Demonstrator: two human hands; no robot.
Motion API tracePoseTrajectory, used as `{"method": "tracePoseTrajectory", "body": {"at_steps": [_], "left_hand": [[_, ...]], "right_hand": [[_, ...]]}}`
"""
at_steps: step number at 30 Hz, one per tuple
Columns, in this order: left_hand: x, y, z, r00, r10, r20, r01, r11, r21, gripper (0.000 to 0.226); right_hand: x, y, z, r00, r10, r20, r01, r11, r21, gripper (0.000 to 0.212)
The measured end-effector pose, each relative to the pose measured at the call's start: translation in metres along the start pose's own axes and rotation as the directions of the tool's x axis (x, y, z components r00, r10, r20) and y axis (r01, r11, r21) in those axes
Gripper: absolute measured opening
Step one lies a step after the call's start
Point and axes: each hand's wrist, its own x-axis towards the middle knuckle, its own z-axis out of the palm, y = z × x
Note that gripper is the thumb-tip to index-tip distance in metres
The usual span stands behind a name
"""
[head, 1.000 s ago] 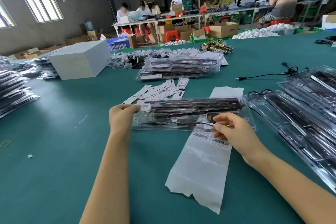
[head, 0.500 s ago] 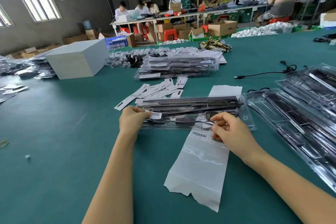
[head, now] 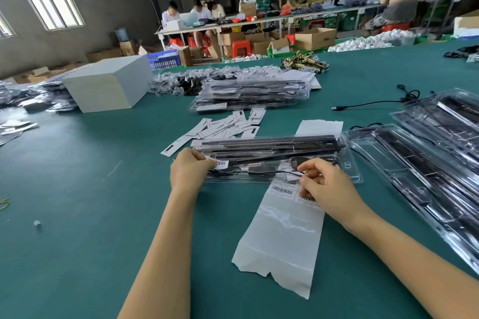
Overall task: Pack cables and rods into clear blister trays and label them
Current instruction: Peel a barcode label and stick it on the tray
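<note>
The clear tray [head: 274, 160] with black rods and a cable lies across the middle of the green table [head: 77, 215]; the left hand [head: 190, 172] pinches a barcode sticker [head: 222, 163] against the tray's left end. The right hand [head: 328, 189], fingers curled, picks at a sticker on the label sheet [head: 282, 230] under the tray's near edge; a stack of finished trays [head: 254, 94] sits toward the far edge.

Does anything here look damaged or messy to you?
The label backing sheet under the tray has a ragged, torn near end, with a notch missing. A loose black cable lies by itself on the green table, and white paper tags are scattered in a loose heap behind the tray. Nothing looks spilled.
</note>
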Motion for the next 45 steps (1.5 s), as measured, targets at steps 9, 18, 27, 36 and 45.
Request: {"method": "tracePoseTrajectory", "body": {"at_steps": [9, 18, 27, 36, 45], "left_hand": [[-0.008, 0.009, 0.004, 0.999, 0.039, 0.029, -0.045, 0.972, 0.229, 0.022], [0.0, 0.001, -0.004, 0.994, -0.108, -0.017, 0.107, 0.927, 0.359, 0.063], [0.002, -0.011, 0.004, 0.981, 0.001, -0.192, 0.076, 0.917, 0.392, 0.052], [-0.013, 0.0, 0.039, 0.966, 0.241, -0.095, -0.143, 0.803, 0.579, 0.053], [-0.016, 0.004, 0.037, 0.991, 0.018, -0.134, 0.052, 0.864, 0.5, 0.062]], "right_hand": [[-0.001, -0.001, 0.0, 1.0, -0.017, 0.0, 0.017, 1.0, -0.014, 0.018], [-0.002, -0.004, 0.001, 1.0, -0.025, 0.018, 0.026, 0.998, -0.054, 0.019], [-0.003, -0.005, 0.001, 1.0, -0.015, 0.02, 0.016, 0.998, -0.058, 0.019], [-0.003, -0.008, 0.001, 1.0, -0.015, 0.023, 0.017, 0.997, -0.076, 0.019], [-0.005, -0.013, -0.01, 0.917, -0.177, -0.357, 0.114, 0.975, -0.191, 0.009]]}}
